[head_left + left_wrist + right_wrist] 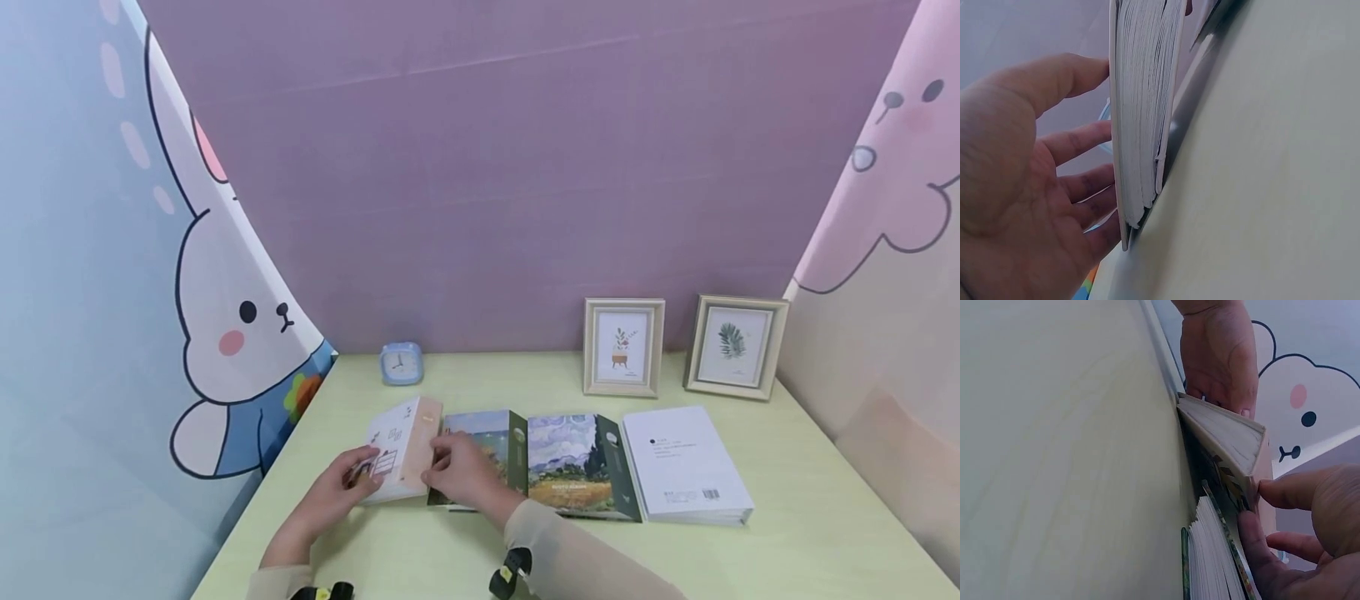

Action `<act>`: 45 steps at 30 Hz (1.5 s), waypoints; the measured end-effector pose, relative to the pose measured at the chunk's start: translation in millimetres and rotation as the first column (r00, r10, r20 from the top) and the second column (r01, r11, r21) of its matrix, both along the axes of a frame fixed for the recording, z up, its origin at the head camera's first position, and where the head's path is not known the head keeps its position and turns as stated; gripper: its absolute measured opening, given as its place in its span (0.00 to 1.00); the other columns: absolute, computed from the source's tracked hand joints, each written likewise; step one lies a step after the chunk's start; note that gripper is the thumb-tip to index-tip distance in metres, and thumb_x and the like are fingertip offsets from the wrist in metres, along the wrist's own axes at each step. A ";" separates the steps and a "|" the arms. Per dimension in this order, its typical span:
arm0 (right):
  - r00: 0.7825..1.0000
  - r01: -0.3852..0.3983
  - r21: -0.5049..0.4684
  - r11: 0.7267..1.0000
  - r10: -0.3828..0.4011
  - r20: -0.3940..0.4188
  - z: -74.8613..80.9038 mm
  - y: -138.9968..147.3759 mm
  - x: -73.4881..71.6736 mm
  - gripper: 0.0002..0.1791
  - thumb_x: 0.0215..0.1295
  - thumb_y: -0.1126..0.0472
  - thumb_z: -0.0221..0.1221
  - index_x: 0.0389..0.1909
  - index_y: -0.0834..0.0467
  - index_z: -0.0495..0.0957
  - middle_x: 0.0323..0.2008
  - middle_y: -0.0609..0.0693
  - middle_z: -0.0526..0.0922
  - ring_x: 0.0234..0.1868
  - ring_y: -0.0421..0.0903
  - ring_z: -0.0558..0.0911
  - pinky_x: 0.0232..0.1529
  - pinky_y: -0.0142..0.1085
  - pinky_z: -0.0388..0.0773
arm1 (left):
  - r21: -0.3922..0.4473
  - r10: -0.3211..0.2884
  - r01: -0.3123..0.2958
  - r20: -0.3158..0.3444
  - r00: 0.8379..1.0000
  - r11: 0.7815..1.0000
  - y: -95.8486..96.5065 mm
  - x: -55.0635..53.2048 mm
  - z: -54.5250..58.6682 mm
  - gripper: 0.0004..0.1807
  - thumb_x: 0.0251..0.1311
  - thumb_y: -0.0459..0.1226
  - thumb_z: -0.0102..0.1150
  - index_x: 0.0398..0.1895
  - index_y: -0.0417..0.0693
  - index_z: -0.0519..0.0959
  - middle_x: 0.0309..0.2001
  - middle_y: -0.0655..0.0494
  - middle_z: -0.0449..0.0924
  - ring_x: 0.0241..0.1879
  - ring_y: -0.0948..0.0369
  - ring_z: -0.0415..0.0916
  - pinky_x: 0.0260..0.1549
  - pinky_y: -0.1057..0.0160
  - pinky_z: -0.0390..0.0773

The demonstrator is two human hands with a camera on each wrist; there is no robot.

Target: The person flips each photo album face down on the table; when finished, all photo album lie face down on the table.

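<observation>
A thick white photo album with a pink spine stands tilted at the left of the row, its page edges showing in the left wrist view. My left hand rests its thumb and spread fingers against the white cover, all on one side. At the spine, my right hand pinches the album's edge, thumb on the spine and a finger beneath it. Directly to its right lies a green-spined album with a painted landscape cover, partly hidden by my right hand and forearm.
Another landscape album and a white album continue the row rightward on the pale table. Behind them stand a blue clock and two picture frames, one with a potted plant, one with a leaf.
</observation>
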State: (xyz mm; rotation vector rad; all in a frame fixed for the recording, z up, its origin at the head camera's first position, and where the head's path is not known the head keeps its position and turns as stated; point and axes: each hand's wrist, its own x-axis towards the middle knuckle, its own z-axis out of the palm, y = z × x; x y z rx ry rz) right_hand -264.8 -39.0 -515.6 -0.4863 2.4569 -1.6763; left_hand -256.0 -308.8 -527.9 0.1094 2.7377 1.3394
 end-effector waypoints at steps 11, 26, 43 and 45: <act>0.995 -0.063 0.070 0.996 0.069 -0.073 -1.1 -7.5 0.0 0.21 0.61 0.69 0.73 0.55 0.65 0.83 0.46 0.56 0.77 0.32 0.37 0.79 0.28 0.31 0.80 | -0.043 -0.012 0.009 -0.072 0.997 0.999 -3.9 -4.1 -3.4 0.33 0.67 0.47 0.69 0.72 0.48 0.74 0.78 0.38 0.60 0.78 0.37 0.55 0.75 0.34 0.55; 0.999 -0.044 0.059 0.997 0.045 -0.020 -3.9 -10.6 0.5 0.12 0.62 0.70 0.71 0.45 0.62 0.82 0.54 0.55 0.72 0.33 0.39 0.79 0.27 0.32 0.80 | -0.065 0.005 -0.011 -0.084 0.996 0.998 -7.3 -7.0 -8.9 0.33 0.66 0.49 0.70 0.71 0.50 0.75 0.79 0.41 0.60 0.78 0.37 0.53 0.76 0.34 0.53; 0.998 -0.064 0.028 0.998 0.065 -0.005 -5.1 -8.3 -0.5 0.05 0.65 0.73 0.66 0.40 0.62 0.82 0.47 0.53 0.74 0.41 0.44 0.78 0.34 0.33 0.82 | -0.110 0.010 -0.022 -0.107 0.994 0.994 -6.6 -6.7 -11.6 0.33 0.65 0.48 0.71 0.71 0.48 0.76 0.78 0.44 0.62 0.78 0.38 0.54 0.75 0.34 0.55; 0.997 -0.073 0.013 0.997 0.073 -0.002 -4.4 -5.6 -0.8 0.09 0.66 0.72 0.66 0.46 0.63 0.83 0.47 0.53 0.75 0.41 0.42 0.79 0.36 0.32 0.84 | -0.100 0.021 -0.031 -0.106 0.994 0.995 -6.5 -6.1 -10.3 0.35 0.65 0.46 0.72 0.73 0.47 0.73 0.78 0.42 0.62 0.77 0.38 0.56 0.75 0.34 0.56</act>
